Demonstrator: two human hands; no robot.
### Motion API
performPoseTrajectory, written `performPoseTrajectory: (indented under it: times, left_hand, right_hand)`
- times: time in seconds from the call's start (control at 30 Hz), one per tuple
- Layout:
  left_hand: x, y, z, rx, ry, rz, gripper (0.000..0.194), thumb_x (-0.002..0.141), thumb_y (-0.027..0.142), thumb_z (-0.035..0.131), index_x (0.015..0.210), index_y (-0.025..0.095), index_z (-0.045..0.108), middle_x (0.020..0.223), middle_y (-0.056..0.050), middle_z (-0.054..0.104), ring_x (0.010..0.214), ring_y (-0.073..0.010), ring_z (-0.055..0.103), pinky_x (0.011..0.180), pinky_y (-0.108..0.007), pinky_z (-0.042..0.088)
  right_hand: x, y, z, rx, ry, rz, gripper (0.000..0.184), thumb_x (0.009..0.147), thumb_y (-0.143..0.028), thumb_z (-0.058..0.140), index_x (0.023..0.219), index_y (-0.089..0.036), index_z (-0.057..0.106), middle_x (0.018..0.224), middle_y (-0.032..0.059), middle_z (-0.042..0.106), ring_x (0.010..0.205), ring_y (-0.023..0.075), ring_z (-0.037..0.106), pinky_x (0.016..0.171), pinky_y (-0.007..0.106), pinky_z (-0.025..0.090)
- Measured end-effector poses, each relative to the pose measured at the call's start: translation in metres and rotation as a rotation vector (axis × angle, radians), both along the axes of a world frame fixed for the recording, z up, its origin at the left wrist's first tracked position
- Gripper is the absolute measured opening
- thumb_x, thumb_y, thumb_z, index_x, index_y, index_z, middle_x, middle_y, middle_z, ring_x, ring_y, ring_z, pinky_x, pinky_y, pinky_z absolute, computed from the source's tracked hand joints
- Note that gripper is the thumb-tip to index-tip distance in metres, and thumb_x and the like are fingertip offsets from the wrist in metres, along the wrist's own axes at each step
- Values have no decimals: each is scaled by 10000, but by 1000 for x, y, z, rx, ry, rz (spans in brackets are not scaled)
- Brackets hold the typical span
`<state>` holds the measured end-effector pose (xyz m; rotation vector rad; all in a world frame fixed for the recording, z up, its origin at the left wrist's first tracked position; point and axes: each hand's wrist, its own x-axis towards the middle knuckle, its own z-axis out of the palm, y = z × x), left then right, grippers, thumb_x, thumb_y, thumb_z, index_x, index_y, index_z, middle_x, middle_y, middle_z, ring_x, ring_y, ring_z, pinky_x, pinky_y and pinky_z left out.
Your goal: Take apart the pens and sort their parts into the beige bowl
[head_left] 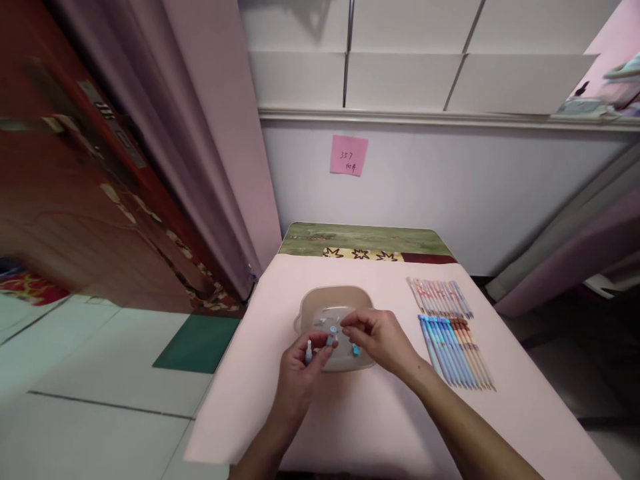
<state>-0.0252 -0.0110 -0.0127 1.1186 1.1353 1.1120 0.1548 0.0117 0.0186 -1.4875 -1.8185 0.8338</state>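
We found left hand (297, 373) pinching small pale-blue part (331, 339) over tan tub (337, 293); white-tipped piece (309, 349) lay between its fingers. Right hand (379, 337) bunched close by; grip, if any, could not be told. Judged part light, stiff, slippery; best held by sides, thumb to fingertip. Farther right, pens (454, 353) rested on counter (235, 413). Beyond, pink note (349, 156) on wall (425, 180).

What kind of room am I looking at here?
Probably a room in a home, though I can't be certain: there's a worn reddish-brown door, a purple curtain and a pink-covered table.
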Motion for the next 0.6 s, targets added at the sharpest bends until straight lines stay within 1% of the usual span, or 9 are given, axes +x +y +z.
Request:
performPoseTrajectory:
  times: [0.1, 0.17, 0.27, 0.33, 0.4, 0.43, 0.5, 0.57, 0.6]
  left_hand:
    - [1, 0, 1, -6, -4, 11, 228, 723, 323, 698, 886, 169, 654, 832, -54, 717, 702, -154, 616, 636, -243, 474]
    - [1, -1, 1, -2, 10, 16, 220, 723, 319, 697, 879, 172, 650, 856, -60, 721, 704, -154, 619, 631, -241, 472]
    - [-2, -1, 1, 43, 40, 40, 216, 733, 317, 685, 896, 179, 650, 888, -60, 721, 678, -142, 609, 619, -235, 466]
    - [-5, 0, 1, 76, 57, 34, 203, 742, 309, 677, 901, 186, 654, 888, -52, 718, 694, -139, 608, 641, -232, 466]
    - [-8, 2, 2, 81, 60, 12, 185, 747, 305, 672, 889, 188, 659, 877, -46, 713, 738, -148, 614, 676, -235, 470]
    - [-9, 3, 2, 75, 55, 6, 179, 747, 307, 671, 881, 188, 660, 870, -44, 709, 753, -153, 614, 686, -238, 471]
    - [-11, 4, 3, 58, 47, -1, 182, 750, 316, 668, 877, 186, 659, 855, -40, 700, 739, -154, 608, 674, -241, 471]
    - [-10, 4, 4, 62, 55, -6, 184, 750, 320, 669, 872, 183, 659, 826, -31, 686, 709, -149, 595, 647, -238, 465]
    - [-10, 4, 4, 75, 63, -7, 183, 747, 315, 673, 873, 183, 659, 813, -26, 680, 714, -151, 593, 650, -239, 463]
  right_hand:
    - [-3, 5, -13, -79, -496, -48, 163, 808, -284, 590, 894, -197, 698, 798, 69, 721, 757, 199, 670, 685, 274, 471]
    - [-7, 11, -26, -168, -707, -40, 184, 750, -264, 640, 892, -166, 705, 835, 129, 723, 809, 264, 679, 688, 319, 482]
    - [-15, 17, -42, -213, -746, 9, 156, 662, -176, 688, 808, -130, 719, 808, 173, 719, 797, 309, 687, 673, 347, 495]
    - [-19, 16, -45, -208, -743, 17, 132, 686, -182, 676, 802, -133, 718, 810, 167, 721, 802, 304, 688, 682, 348, 498]
    - [-22, 12, -41, -144, -659, 2, 139, 775, -243, 623, 853, -164, 708, 858, 131, 725, 835, 265, 683, 710, 327, 497]
    - [-23, 8, -37, -94, -542, -9, 158, 825, -273, 577, 873, -182, 697, 858, 102, 724, 823, 231, 681, 709, 304, 496]
    - [-24, 0, -28, -4, -168, -27, 219, 894, -324, 491, 910, -199, 671, 783, 49, 709, 708, 162, 668, 638, 248, 497]
    - [-27, -9, -20, 50, 205, -26, 227, 880, -361, 522, 960, -193, 652, 711, 19, 673, 581, 126, 621, 537, 218, 484]
    - [-28, -12, -16, 71, 310, -19, 237, 848, -368, 572, 990, -194, 648, 716, 14, 660, 555, 117, 601, 510, 213, 479]
